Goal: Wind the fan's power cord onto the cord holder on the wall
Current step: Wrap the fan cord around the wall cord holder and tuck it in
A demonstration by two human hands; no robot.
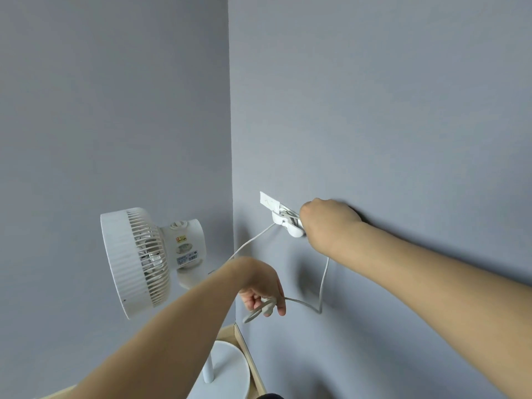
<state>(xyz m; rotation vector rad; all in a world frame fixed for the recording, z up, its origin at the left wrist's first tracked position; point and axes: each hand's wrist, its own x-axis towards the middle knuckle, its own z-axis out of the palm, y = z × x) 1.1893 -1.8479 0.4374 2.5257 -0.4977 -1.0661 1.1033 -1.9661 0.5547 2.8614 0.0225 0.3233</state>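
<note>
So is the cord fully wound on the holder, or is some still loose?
Partly wound: the power cord has turns on the cord holder, but a slack loop hangs down to the left hand.

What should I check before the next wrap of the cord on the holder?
1. Holder on the wall: ok, its plate sits flat against it.
2. Earlier wraps seated: ok, cord loops lie on the holder beside the right hand.
3. Right hand's grip at the holder: cannot tell, its fingers are hidden behind the hand.
4. Free end in hand: ok, left hand holds the cord near its end.
5. Slack between the hands: ok, it hangs in a loose loop along the wall, no knot seen.
6. Run to the fan: ok, it goes from the holder down toward the fan, not taut.
</note>
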